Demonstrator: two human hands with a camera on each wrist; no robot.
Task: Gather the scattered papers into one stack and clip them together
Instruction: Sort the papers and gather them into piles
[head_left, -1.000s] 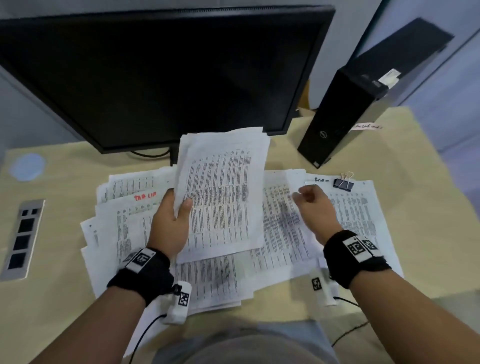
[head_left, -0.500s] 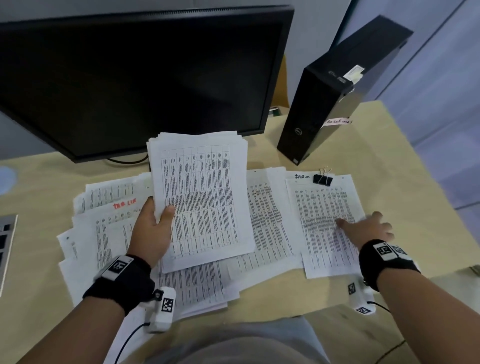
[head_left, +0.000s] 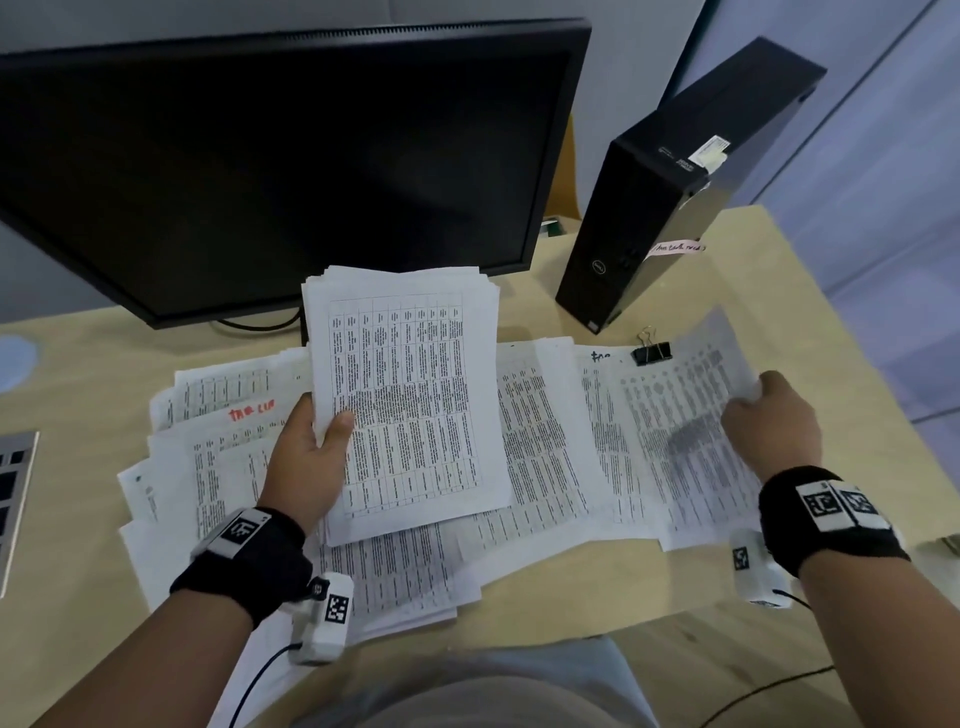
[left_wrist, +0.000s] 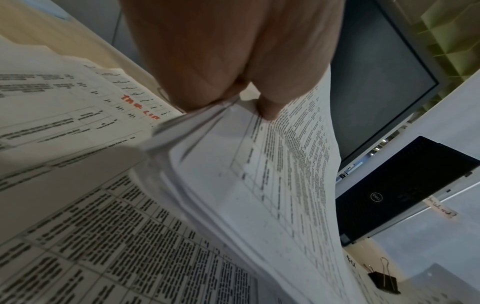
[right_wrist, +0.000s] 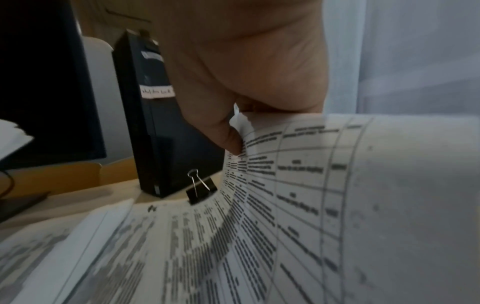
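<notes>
My left hand (head_left: 311, 457) grips a gathered stack of printed papers (head_left: 410, 395) by its left edge, thumb on top, lifted above the desk; the left wrist view shows the same stack (left_wrist: 259, 174) fanned below the fingers (left_wrist: 267, 109). My right hand (head_left: 769, 421) pinches the right edge of a single printed sheet (head_left: 691, 431) and lifts it, curling it off the desk; the right wrist view shows that sheet (right_wrist: 324, 195) under my thumb. A black binder clip (head_left: 652, 352) lies at the far edge of the right-hand papers. More loose sheets (head_left: 218, 447) lie spread over the desk.
A large black monitor (head_left: 270, 171) stands behind the papers. A black computer tower (head_left: 670, 197) stands at the back right, just beyond the clip. A metal socket panel (head_left: 13, 493) is set in the wooden desk (head_left: 597, 587) at the left edge.
My right hand moved right across the papers, flattened on the rightmost sheet, then took its right edge and raised it. The left hand keeps holding the stack.
</notes>
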